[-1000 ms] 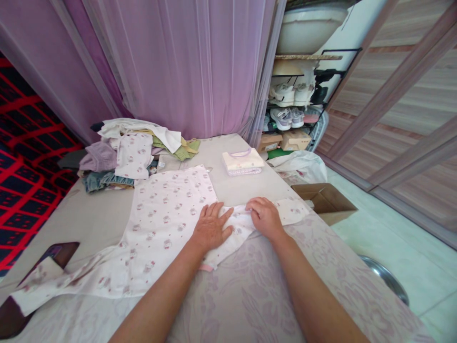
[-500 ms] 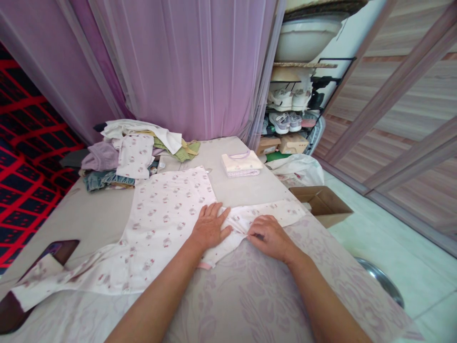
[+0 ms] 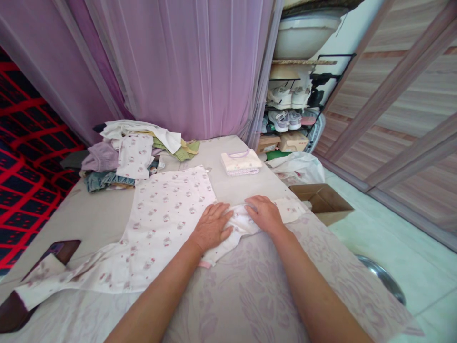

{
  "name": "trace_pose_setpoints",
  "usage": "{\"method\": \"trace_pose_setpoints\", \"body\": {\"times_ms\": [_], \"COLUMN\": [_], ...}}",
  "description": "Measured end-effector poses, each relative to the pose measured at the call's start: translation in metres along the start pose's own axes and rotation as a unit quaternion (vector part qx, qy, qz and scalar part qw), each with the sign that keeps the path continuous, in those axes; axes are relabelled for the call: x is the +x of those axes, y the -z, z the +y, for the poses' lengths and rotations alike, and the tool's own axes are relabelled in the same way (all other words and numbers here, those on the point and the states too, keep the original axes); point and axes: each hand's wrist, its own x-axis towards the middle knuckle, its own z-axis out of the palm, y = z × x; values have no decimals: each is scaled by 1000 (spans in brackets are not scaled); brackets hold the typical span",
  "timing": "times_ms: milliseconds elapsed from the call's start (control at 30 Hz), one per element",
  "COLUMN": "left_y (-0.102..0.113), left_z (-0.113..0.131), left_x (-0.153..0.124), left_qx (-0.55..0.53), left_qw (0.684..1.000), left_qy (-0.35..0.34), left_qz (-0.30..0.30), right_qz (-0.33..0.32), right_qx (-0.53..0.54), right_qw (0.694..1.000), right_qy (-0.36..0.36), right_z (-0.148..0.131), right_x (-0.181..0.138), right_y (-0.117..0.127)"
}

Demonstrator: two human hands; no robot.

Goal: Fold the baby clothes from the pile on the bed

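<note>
A white long-sleeved garment with a small pink print [image 3: 167,209] lies spread flat on the bed. My left hand [image 3: 211,226] rests flat on it near the right shoulder, fingers stretched out. My right hand [image 3: 263,214] lies palm down on the right sleeve [image 3: 291,208], fingers curled over bunched cloth of that sleeve. The left sleeve [image 3: 53,278] stretches toward the bed's near left corner.
A heap of unfolded clothes [image 3: 132,150] lies at the back left. A small folded cream garment [image 3: 241,163] sits at the back right. An open cardboard box [image 3: 323,200] and a metal bowl [image 3: 383,281] stand on the floor to the right, beyond them a shoe rack [image 3: 291,105].
My right hand slid toward me along the sleeve, then back up toward the shoulder, bunching the cloth. My left hand stayed pressed on the garment.
</note>
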Motion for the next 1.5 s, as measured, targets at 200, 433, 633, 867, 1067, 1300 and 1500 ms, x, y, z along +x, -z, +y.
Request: {"method": "trace_pose_setpoints", "body": {"times_ms": [200, 433, 633, 867, 1067, 1300, 1500], "left_y": [-1, -2, -2, -5, -3, 10, 4], "left_z": [-2, -3, -4, -6, -6, 6, 32], "left_x": [1, 5, 6, 5, 6, 6, -18], "left_qx": [-22, -19, -23, -24, -28, -31, -63], "left_qw": [997, 996, 994, 995, 995, 988, 990], "left_qy": [-45, -50, -50, -52, -49, -21, -31], "left_qz": [-50, -77, -93, -83, -84, -147, -126], "right_qz": [-37, -7, 35, 72, 130, 177, 82], "right_qx": [-14, -64, -33, 14, 41, 5, -73], "right_qw": [999, 997, 999, 996, 991, 976, 947], "right_qy": [-7, -33, -24, 52, 6, -129, -301], "right_z": [7, 2, 3, -2, 7, 23, 29], "right_x": [20, 28, 21, 10, 3, -16, -21], "right_y": [-12, -16, -19, -29, -33, -22, -2]}}
